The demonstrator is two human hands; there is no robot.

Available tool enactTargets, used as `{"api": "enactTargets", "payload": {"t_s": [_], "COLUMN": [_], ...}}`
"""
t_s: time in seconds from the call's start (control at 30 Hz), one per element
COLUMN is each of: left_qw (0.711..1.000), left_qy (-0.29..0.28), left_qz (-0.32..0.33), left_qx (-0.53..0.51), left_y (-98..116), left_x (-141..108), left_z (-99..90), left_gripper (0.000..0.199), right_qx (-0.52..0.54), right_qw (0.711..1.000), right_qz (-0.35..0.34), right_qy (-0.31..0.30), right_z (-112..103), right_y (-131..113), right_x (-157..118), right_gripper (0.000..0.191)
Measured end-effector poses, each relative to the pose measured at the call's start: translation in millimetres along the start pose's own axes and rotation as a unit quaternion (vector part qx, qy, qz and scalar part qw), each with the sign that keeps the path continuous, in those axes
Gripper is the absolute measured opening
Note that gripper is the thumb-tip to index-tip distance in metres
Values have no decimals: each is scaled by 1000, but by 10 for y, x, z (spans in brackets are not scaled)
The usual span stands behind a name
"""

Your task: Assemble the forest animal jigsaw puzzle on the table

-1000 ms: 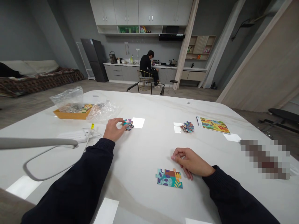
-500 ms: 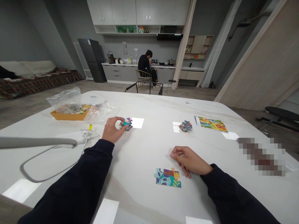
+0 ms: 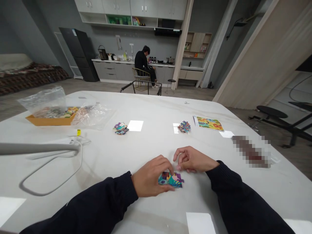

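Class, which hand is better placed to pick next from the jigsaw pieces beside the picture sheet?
The right hand, probably: it is nearer the jigsaw-piece pile, while the left hand rests over the assembled jigsaw section.

The left hand [image 3: 151, 178] hides part of the jigsaw pieces [image 3: 173, 180]; a pixelated object [image 3: 251, 152] is unreadable.

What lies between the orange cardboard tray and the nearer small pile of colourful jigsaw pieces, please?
The head view shows a crumpled clear plastic bag there, against the orange cardboard tray, short of the small pile of colourful jigsaw pieces.
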State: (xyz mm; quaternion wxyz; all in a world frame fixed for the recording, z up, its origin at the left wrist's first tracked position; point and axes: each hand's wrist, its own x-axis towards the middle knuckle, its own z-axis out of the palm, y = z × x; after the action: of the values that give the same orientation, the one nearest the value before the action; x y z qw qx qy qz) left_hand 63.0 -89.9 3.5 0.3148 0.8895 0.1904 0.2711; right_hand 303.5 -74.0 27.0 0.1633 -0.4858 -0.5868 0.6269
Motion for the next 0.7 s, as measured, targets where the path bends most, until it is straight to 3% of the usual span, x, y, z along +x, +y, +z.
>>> {"api": "enactTargets", "payload": {"t_s": [0.13,0.33,0.43,0.53,0.7], "left_qw": [999,998,996,995,995], "left_qy": [-6,-38,-58,-67,-71], "left_qz": [-33,-42,-61,-71,-70], "left_qx": [-17,5,-2,-15,-26], "left_y": [-21,-39,-70,-87,-94], "left_x": [-5,11,1,-2,1], "left_z": [-18,-77,-77,-65,-65], "left_gripper": [19,43,43,41,39], "right_qx": [-64,-236,-298,-295,-254], "right_qw": [998,971,951,953,966], "right_qz": [20,-12,-39,-37,-1], "right_qy": [-4,42,76,63,44], "right_z": [-74,22,133,147,-7], "right_y": [18,-10,-3,26,76], "right_x": [-89,-164,-122,-105,-181], "right_gripper": [47,51,44,38,36]}}
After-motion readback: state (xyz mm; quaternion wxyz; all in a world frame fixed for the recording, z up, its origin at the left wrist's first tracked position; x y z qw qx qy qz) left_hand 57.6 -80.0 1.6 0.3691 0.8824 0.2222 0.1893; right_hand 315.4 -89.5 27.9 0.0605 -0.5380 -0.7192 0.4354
